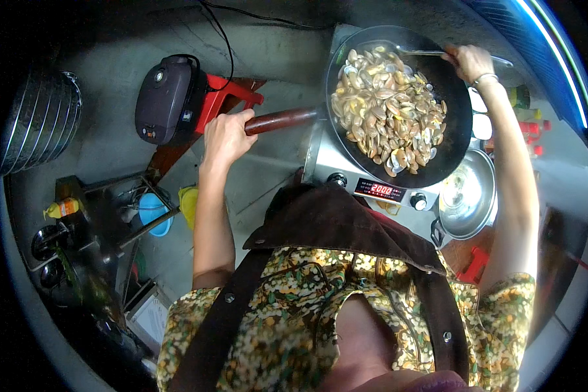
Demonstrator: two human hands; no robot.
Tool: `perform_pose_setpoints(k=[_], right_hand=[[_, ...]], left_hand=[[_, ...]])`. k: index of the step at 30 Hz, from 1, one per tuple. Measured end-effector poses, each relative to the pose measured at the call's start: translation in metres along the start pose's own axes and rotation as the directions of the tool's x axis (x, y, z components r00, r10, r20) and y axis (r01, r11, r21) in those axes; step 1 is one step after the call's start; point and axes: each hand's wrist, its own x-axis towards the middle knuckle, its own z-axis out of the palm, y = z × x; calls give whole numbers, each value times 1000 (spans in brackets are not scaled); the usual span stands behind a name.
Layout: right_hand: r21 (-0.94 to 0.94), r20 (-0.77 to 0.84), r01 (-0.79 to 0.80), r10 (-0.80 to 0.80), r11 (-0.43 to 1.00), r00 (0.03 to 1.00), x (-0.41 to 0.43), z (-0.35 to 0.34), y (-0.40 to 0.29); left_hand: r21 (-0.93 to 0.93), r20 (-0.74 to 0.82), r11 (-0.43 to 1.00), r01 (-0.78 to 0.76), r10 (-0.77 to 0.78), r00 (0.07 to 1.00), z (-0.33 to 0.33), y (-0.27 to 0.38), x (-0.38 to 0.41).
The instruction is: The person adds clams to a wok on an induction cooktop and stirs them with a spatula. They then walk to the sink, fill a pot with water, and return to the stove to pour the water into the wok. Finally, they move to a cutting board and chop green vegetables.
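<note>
A large black wok (451, 142) sits on a steel induction cooker (318, 152). Many clams (387, 108) fill its left and middle, some with shells parted. My left hand (229, 136) is closed around the end of the wok's brown wooden handle (284, 120). Above the wok's far right rim, my right hand (470, 63) grips a metal cooking utensil (419, 52). The utensil's near end reaches in over the clams at the far side, and its tip is hard to make out. The cooker's control panel (379, 190) is lit in red between two knobs.
A steel pan (468, 193) stands right of the cooker, beside white containers (481, 126) and red-capped bottles (529, 128). To the left, a dark rice cooker (165, 100) rests on a red plastic stool (220, 100). A blue basin (155, 214) lies lower left. A black cord (228, 44) hangs behind.
</note>
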Motion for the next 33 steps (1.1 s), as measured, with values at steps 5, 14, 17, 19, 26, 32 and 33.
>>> perform_pose_setpoints(k=[5,14,17,19,26,32,33], right_hand=[[1,-197,233,-228,973,953,-19,-22,-19],[-49,-361,290,-288,956,887,-105,-79,-2],[-51,-318,249,-252,967,914,-123,-97,2],[-96,-196,67,-85,993,977,-130,-96,9],[-317,312,-171,273,933,910,-123,-46,30],[79,415,-393,328,916,849,-111,-6,-14],[147,391,-414,332,898,859,-110,0,-19]], left_hand=[[-1,0,1000,3,-3,1000,-1,1,2],[-34,-34,999,-27,26,999,0,0,3],[-15,-25,1000,-18,17,1000,0,-2,2],[-17,-40,999,-34,33,999,2,-1,3],[-27,-44,998,-51,50,998,0,1,3],[-7,-28,999,-34,34,999,2,-1,1],[-13,-32,999,-39,39,999,3,-1,2]])
